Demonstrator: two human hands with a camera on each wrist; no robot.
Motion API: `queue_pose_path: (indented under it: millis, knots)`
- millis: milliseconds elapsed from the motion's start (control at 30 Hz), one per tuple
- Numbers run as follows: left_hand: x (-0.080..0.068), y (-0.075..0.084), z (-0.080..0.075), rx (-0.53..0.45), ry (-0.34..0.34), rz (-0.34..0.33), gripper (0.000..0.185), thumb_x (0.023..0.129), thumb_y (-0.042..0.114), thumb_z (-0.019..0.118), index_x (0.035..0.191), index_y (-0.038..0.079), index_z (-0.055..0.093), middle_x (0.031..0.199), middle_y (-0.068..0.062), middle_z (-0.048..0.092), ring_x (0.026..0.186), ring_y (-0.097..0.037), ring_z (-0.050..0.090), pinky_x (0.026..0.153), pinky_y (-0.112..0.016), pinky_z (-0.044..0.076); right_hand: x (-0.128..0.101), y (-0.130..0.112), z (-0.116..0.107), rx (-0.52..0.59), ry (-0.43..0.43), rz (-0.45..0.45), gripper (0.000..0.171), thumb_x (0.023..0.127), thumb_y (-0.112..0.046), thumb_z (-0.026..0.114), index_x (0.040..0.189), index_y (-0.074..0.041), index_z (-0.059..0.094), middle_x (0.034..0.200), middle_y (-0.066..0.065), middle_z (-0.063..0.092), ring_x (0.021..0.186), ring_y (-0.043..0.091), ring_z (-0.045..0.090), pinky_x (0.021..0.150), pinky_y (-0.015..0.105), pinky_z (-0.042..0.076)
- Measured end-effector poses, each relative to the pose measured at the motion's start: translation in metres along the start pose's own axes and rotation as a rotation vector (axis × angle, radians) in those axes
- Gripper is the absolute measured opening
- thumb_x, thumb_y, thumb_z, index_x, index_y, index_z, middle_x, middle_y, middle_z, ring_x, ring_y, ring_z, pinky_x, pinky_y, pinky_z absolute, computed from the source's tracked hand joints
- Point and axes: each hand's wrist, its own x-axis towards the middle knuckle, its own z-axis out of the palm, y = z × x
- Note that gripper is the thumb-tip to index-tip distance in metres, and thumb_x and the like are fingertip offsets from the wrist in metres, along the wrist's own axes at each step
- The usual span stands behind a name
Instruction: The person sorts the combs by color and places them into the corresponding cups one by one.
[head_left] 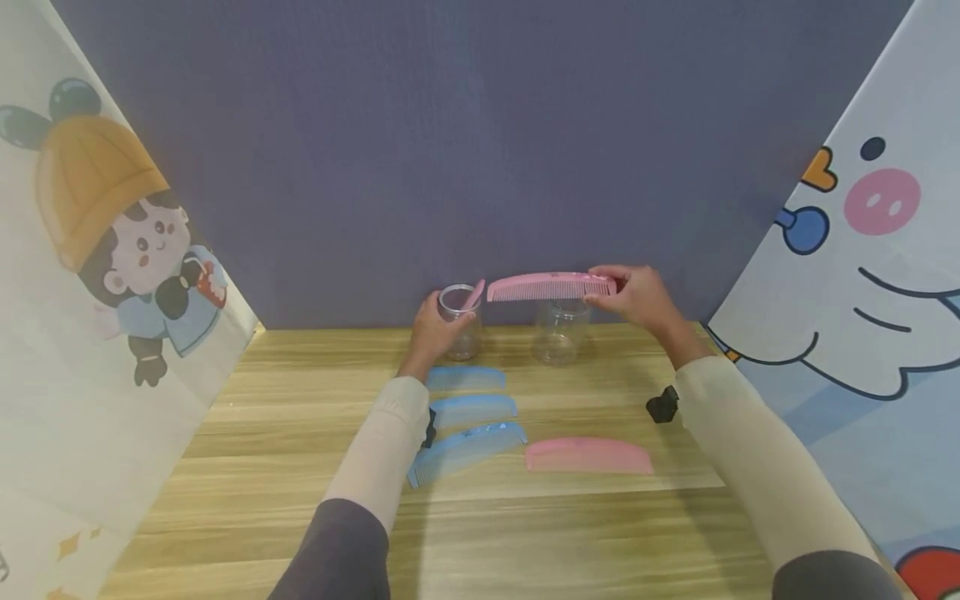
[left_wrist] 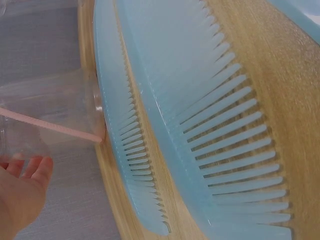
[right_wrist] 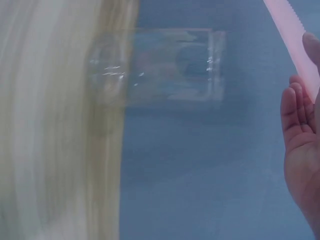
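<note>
My left hand (head_left: 433, 332) grips a clear jar (head_left: 463, 340) at the back of the table, thumb across the near side. Inside that jar leans a pink comb (head_left: 476, 293), its end above the rim; the left wrist view shows the comb (left_wrist: 55, 128) slanting through the clear wall. My right hand (head_left: 639, 297) pinches one end of another pink comb (head_left: 536, 287), held level with its teeth down. That comb overlaps the top of a second clear jar (head_left: 559, 337) in the head view. The right wrist view shows this jar (right_wrist: 160, 67) with no comb in it.
Three blue combs, the nearest (head_left: 472, 448) tilted, lie on the wooden table (head_left: 300, 433) in front of the left jar. A pink comb (head_left: 589, 457) lies to their right. A dark upright panel (head_left: 480, 150) stands directly behind the jars, with printed panels on both sides.
</note>
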Motion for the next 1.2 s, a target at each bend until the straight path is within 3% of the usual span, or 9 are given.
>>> queue_pose_path:
  millis: [167, 533, 633, 900, 1200]
  knots:
    - [-0.001, 0.0, -0.001, 0.013, -0.003, -0.002, 0.089, 0.087, 0.05, 0.076, 0.153, 0.005, 0.037, 0.151, -0.018, 0.049, 0.139, -0.034, 0.048, 0.118, -0.049, 0.041, 0.014, -0.014, 0.001, -0.02, 0.019, 0.003, 0.051, 0.084, -0.029, 0.084, 0.128, -0.005, 0.07, 0.095, 0.016, 0.073, 0.069, 0.017, 0.051, 0.051, 0.024, 0.039]
    - [-0.004, 0.003, -0.003, 0.001, -0.007, -0.008, 0.087, 0.087, 0.049, 0.076, 0.152, 0.005, 0.038, 0.15, -0.018, 0.049, 0.139, -0.034, 0.048, 0.118, -0.049, 0.041, 0.039, -0.05, 0.012, -0.179, 0.001, -0.088, 0.054, 0.082, -0.031, 0.085, 0.128, -0.007, 0.071, 0.081, 0.011, 0.07, 0.065, 0.018, 0.049, 0.055, 0.027, 0.037]
    - [-0.003, 0.003, -0.002, -0.002, -0.007, -0.004, 0.087, 0.088, 0.048, 0.076, 0.153, 0.005, 0.037, 0.15, -0.018, 0.049, 0.138, -0.035, 0.048, 0.117, -0.049, 0.041, 0.045, -0.059, 0.014, -0.208, -0.018, -0.094, 0.056, 0.082, -0.033, 0.084, 0.129, -0.007, 0.07, 0.086, 0.013, 0.073, 0.067, 0.019, 0.049, 0.057, 0.029, 0.037]
    - [0.0, 0.002, -0.001, 0.015, 0.012, 0.019, 0.084, 0.088, 0.045, 0.075, 0.151, 0.003, 0.039, 0.147, -0.02, 0.051, 0.136, -0.036, 0.05, 0.115, -0.051, 0.042, 0.062, -0.078, 0.02, -0.265, -0.051, -0.126, 0.061, 0.082, -0.037, 0.083, 0.133, -0.007, 0.068, 0.117, 0.017, 0.074, 0.083, 0.027, 0.055, 0.073, 0.035, 0.041]
    - [0.003, -0.001, -0.001, 0.029, -0.008, 0.009, 0.086, 0.087, 0.05, 0.076, 0.151, 0.006, 0.039, 0.148, -0.017, 0.051, 0.137, -0.033, 0.05, 0.117, -0.048, 0.042, 0.07, -0.1, 0.037, -0.258, -0.062, -0.159, 0.067, 0.086, -0.034, 0.08, 0.141, -0.003, 0.059, 0.108, 0.018, 0.073, 0.088, 0.026, 0.061, 0.079, 0.04, 0.051]
